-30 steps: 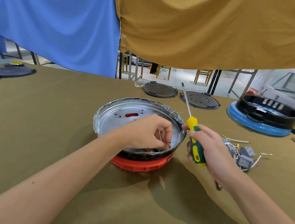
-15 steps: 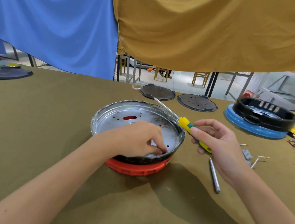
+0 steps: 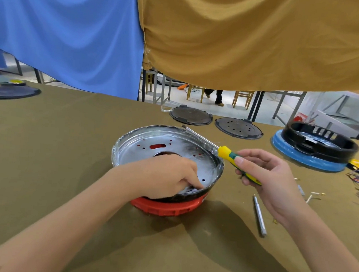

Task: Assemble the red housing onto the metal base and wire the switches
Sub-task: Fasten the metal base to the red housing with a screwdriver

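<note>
A loose metal bit [image 3: 259, 216] lies on the bench [image 3: 44, 151] just below the right hand [image 3: 271, 181]. Two black discs [image 3: 190, 115] and a blue-based ring [image 3: 315, 146] sit beyond it.

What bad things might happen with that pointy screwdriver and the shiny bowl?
The yellow-and-green screwdriver in the right hand lies across the round silver metal base, so its tip might slip and scratch it. The left hand pinches something small by the near rim; the tool could poke those fingers, or the small part could drop.
</note>
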Tool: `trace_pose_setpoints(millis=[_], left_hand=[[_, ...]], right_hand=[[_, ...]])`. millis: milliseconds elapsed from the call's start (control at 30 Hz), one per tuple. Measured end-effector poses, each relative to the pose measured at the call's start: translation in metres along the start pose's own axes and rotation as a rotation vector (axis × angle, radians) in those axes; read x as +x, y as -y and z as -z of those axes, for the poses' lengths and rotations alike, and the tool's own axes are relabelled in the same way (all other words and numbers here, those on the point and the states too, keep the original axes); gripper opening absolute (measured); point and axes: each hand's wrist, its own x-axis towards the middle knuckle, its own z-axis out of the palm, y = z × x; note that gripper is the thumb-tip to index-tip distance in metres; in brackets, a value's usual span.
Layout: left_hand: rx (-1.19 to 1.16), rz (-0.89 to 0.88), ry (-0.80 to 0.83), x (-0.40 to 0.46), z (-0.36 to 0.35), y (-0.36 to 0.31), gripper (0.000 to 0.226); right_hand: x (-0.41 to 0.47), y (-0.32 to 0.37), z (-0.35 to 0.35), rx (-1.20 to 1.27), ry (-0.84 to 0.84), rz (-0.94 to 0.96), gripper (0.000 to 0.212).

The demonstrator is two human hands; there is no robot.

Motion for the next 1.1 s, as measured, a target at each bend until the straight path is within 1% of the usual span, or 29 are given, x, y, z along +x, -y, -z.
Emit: trace_pose_setpoints(millis=[100,133,200,233,267,367,433,500,600,700,800,1100], left_hand=[[-0.183,0.050,-0.021,-0.008,0.001,0.002,0.039],[-0.256,0.080,-0.038,-0.011,0.001,0.004,0.038],[-0.337,0.121,-0.093,-0.016,-0.002,0.006,0.027],[-0.326,0.136,-0.123,-0.017,-0.004,0.006,0.023],[-0.298,0.154,-0.143,-0.016,-0.005,0.007,0.027],[-0.219,0.212,-0.134,-0.014,-0.009,0.007,0.046],[-0.180,0.230,-0.140,-0.015,-0.012,0.005,0.056],[-0.160,0.244,-0.160,-0.016,-0.015,0.004,0.060],[-0.151,0.270,-0.167,-0.016,-0.017,0.003,0.061],[-0.135,0.281,-0.173,-0.017,-0.017,0.002,0.060],[-0.130,0.281,-0.170,-0.017,-0.018,0.002,0.062],[-0.107,0.264,-0.177,-0.018,-0.021,0.004,0.066]], right_hand=[[0.004,0.012,0.006,0.016,-0.001,0.007,0.031],[0.007,0.017,0.007,0.016,-0.020,0.015,0.037],[0.016,0.031,0.009,0.019,-0.074,0.047,0.049],[0.021,0.038,0.008,0.024,-0.092,0.073,0.049],[0.027,0.045,0.007,0.021,-0.099,0.107,0.045],[0.043,0.060,-0.005,-0.053,-0.140,0.225,0.028],[0.053,0.065,-0.015,-0.118,-0.218,0.301,0.024],[0.061,0.069,-0.022,-0.173,-0.268,0.385,0.022],[0.067,0.072,-0.031,-0.291,-0.236,0.489,0.020],[0.066,0.071,-0.037,-0.344,-0.201,0.555,0.023],[0.066,0.069,-0.038,-0.404,-0.202,0.581,0.021],[0.066,0.067,-0.039,-0.397,-0.190,0.568,0.022]])
